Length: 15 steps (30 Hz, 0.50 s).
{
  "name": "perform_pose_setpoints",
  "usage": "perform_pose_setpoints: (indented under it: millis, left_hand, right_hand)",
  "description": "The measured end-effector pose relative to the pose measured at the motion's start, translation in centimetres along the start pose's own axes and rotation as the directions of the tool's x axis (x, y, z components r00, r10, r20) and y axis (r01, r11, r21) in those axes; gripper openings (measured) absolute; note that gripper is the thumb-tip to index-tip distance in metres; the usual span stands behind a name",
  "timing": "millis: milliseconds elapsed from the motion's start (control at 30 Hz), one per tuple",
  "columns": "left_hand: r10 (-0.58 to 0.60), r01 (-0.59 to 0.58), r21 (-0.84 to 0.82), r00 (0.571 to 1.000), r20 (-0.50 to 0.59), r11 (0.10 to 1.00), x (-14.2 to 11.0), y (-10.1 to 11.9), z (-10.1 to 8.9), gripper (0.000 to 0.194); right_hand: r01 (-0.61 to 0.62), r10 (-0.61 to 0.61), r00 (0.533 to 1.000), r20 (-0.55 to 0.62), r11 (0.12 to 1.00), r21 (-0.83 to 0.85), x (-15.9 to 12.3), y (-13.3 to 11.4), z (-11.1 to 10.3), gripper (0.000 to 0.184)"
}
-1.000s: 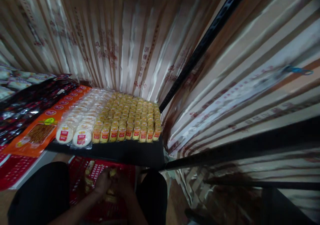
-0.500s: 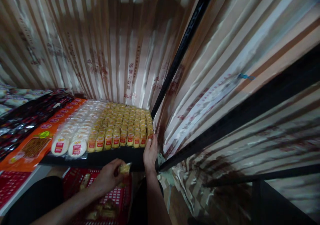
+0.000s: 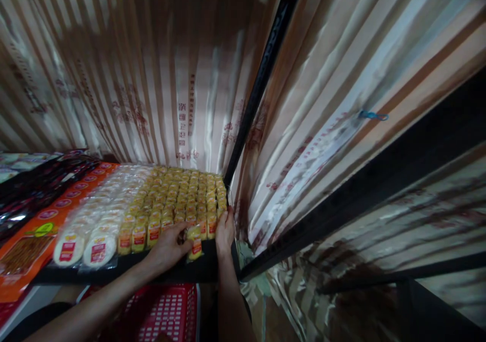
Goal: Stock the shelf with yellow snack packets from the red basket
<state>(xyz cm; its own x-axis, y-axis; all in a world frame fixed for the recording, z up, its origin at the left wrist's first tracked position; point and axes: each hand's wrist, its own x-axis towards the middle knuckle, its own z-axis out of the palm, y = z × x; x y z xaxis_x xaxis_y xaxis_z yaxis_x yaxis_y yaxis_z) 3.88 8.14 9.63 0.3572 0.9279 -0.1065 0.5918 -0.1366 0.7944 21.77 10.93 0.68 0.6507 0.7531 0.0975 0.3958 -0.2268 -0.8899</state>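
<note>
Between the fingertips of my left hand point(image 3: 172, 246) is a small wrapped yellow snack pack point(image 3: 195, 243) with a red label. It is held upright at the front of the rows of similar yellow packs point(image 3: 174, 190) on the black shelf point(image 3: 152, 263). My right hand point(image 3: 225, 230) lies along the right end of those rows, fingers stretched forward against the end packs. Whether its fingertips grip anything is hard to see. White round wrapped crackers point(image 3: 99, 250) stand in two rows left of the yellow packs.
An orange snack bag point(image 3: 49, 215) and dark glossy packages point(image 3: 23, 205) lie farther left. Below the shelf sits a red plastic basket point(image 3: 167, 311). Black metal posts point(image 3: 258, 89) and striped printed sheeting point(image 3: 152, 79) close off the back and right.
My left hand has lifted the snack pack from over the red basket up to the front of the rows. My right hand stays by the end packs. The view has shifted slightly.
</note>
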Motion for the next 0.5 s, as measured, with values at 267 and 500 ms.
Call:
perform_pose_setpoints:
  millis: [267, 500]
  left_hand:
    - [-0.079, 0.078, -0.014, 0.997, -0.024, 0.997, 1.6, 0.6, -0.9, 0.040]
    - [-0.051, 0.048, -0.140, 0.999, -0.016, 0.989, 4.5, 0.8, -0.8, 0.046]
  right_hand:
    - [-0.018, 0.018, 0.996, 0.082, 1.000, 0.002, 2.0, -0.4, -0.1, 0.068]
    - [-0.005, -0.006, 0.990, 0.143, 0.997, 0.076, 3.8, -0.3, 0.2, 0.068]
